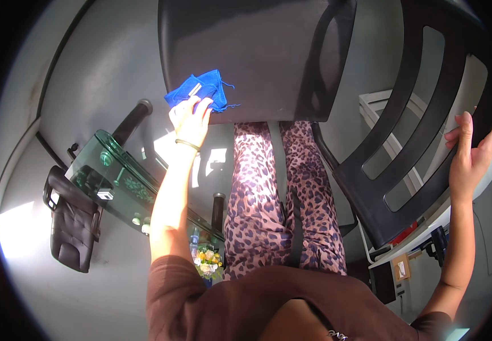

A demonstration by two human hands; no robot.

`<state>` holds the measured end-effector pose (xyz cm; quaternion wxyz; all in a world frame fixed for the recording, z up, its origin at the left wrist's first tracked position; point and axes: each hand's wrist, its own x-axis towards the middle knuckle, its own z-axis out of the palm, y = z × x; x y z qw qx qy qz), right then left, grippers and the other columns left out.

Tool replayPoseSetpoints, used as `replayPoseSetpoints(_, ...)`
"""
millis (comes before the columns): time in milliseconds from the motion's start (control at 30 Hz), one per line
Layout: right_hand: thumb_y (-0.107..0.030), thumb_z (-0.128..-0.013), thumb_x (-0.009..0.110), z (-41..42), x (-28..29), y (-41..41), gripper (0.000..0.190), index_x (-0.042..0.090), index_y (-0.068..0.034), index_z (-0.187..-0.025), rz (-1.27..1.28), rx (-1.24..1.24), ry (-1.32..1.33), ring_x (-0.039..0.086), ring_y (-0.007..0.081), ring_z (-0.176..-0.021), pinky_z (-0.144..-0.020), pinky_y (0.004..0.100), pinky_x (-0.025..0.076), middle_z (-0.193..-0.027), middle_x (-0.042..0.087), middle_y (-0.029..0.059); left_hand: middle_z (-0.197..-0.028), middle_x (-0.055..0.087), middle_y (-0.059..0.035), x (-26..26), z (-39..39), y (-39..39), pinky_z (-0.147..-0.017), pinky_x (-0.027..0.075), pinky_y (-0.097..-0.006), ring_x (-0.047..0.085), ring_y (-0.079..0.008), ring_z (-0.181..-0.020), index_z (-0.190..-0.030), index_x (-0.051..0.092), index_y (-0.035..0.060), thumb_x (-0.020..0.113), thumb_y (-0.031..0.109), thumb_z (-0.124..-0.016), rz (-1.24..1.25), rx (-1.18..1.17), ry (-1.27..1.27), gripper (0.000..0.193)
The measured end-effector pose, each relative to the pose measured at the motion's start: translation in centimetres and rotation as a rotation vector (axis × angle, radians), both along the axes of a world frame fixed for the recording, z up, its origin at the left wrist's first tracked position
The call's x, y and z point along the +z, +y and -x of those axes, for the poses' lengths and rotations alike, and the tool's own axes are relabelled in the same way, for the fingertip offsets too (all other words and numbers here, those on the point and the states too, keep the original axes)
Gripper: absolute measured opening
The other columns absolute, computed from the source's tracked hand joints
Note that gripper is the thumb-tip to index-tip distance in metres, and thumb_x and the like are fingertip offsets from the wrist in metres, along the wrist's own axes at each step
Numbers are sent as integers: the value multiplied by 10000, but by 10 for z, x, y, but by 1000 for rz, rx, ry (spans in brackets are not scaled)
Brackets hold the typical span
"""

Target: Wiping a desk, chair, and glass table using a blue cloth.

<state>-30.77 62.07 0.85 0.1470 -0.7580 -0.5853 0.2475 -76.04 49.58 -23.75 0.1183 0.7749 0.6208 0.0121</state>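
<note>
A folded blue cloth (212,87) with frayed threads and a pale tag lies at the near left corner of a dark chair seat (263,55). Bent fingers of my left hand (190,119) hold the cloth's near edge; a thin band circles that wrist. To the right rises the chair's black slotted backrest (425,140). My right hand (469,153) is at its outer rail, with fingers to either side of the rail. How firmly it grips is hard to see.
On the left stands a glass-topped table (131,183) with small items, beside a dark padded office chair (73,230). A flower arrangement (207,262) and a plastic bottle (194,241) are near my left side. A white desk (429,221) stands behind the backrest.
</note>
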Motion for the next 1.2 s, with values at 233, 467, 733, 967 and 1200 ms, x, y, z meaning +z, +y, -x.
replayPoseSetpoints(233, -161, -949, 562, 7, 2, -1, 209, 475, 1, -1049, -28, -37, 5, 578, 105, -594, -511, 213, 450, -851, 620, 108, -1061, 588, 35, -22, -142, -5, -845, 373, -442, 546, -173, -963, -1017, 622, 250, 600, 246, -770, 94, -435, -403, 248)
replayPoseSetpoints(467, -158, -943, 572, 7, 3, 2, 194, 489, -7, -1032, -46, -64, 49, 575, 103, -587, -507, 215, 451, -838, 616, 96, -1407, 415, 57, -36, -235, 149, -1052, 172, -641, 387, -216, -1254, -1303, 499, 360, 536, 274, -892, -58, -411, -268, 422)
replayPoseSetpoints(733, -154, -943, 569, 5, 7, 3, 192, 488, -8, -1037, -34, -70, 53, 573, 104, -590, -513, 214, 453, -843, 618, 97, -1432, 391, 43, -30, -243, 128, -1051, 230, -591, 339, -219, -1320, -1356, 453, 297, 559, 276, -884, -27, -357, -229, 484)
replayPoseSetpoints(967, -175, -946, 567, 9, 7, -6, 229, 466, 1, -1052, -12, -169, 15, 564, 104, -573, -502, 211, 451, -841, 615, 91, -1433, 400, 42, -17, -192, 46, -1086, 241, -550, 366, -188, -1325, -1358, 439, 313, 487, 237, -895, 307, -843, -278, 471)
replayPoseSetpoints(1200, -168, -946, 565, 6, 7, 2, 209, 469, -10, -1044, -27, -121, 77, 563, 103, -581, -500, 214, 447, -828, 605, 87, -1402, 421, 7, -39, -269, 217, -1070, 198, -594, 295, -221, -1349, -1343, 468, 269, 513, 310, -908, -168, -311, -188, 439)
